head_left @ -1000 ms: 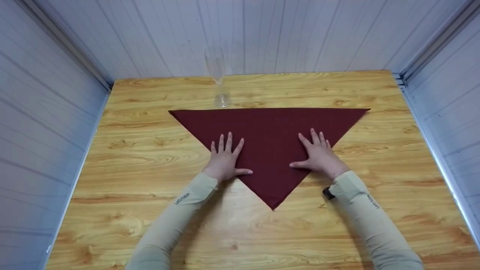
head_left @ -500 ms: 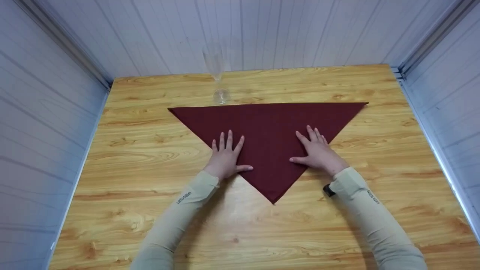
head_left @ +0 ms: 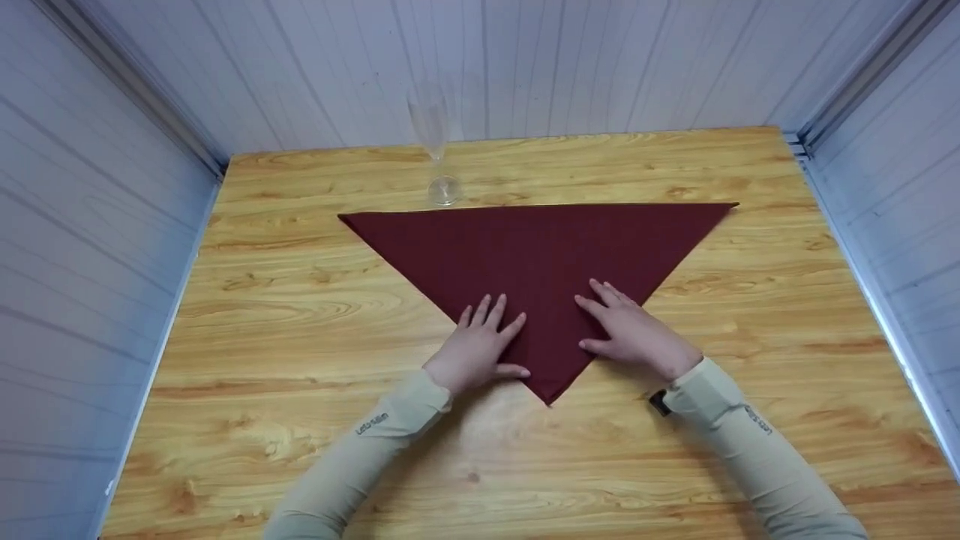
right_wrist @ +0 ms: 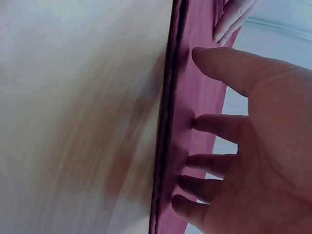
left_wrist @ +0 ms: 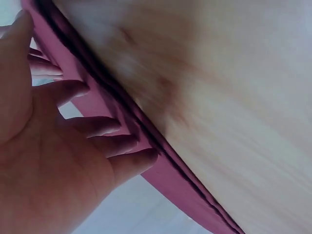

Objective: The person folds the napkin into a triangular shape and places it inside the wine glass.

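Observation:
A dark red cloth napkin (head_left: 525, 255), folded into a triangle, lies flat with its long edge at the back and its point toward the person. My left hand (head_left: 476, 349) rests with spread fingers on its left slanting edge, near the front point. On the opposite slanting edge my right hand (head_left: 630, 330) touches the cloth, fingers also spread. In the left wrist view the fingertips (left_wrist: 146, 158) meet the cloth beside its layered edge. From the right wrist, the thumb and fingers (right_wrist: 214, 124) likewise show on the cloth, pinching nothing.
Just behind the napkin's long edge stands a clear champagne flute (head_left: 444, 189), left of centre. The wood-grain table (head_left: 285, 337) is bordered by pale panelled walls (head_left: 525, 67) at the back and both sides. A dark band (head_left: 660, 403) shows at the right wrist.
Both hands have slid toward the person along the napkin's slanting edges, the left one also inward to the right. The napkin keeps its triangle; the whole view has shifted slightly.

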The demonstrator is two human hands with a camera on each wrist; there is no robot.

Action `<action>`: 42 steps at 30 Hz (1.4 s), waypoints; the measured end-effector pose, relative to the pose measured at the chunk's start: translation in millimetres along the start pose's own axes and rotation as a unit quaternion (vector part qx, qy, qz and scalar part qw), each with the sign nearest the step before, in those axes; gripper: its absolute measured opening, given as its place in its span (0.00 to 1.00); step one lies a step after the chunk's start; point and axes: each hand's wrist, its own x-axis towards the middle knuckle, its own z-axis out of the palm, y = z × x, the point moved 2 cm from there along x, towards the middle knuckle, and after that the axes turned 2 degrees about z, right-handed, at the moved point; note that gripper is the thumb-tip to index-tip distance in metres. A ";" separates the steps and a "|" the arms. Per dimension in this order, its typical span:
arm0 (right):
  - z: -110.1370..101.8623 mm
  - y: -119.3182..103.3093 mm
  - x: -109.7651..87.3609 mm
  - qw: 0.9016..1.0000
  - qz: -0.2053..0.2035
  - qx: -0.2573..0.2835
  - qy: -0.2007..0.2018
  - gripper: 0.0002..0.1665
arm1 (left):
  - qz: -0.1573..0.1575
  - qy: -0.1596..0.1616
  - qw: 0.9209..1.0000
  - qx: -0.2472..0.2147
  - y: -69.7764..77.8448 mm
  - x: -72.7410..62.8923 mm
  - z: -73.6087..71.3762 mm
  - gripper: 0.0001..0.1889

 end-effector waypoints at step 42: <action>47.3 -52.8 -40.5 0.972 -0.201 -0.010 0.123 0.14 | 0.070 0.092 0.940 -0.322 29.8 -25.1 16.8 0.19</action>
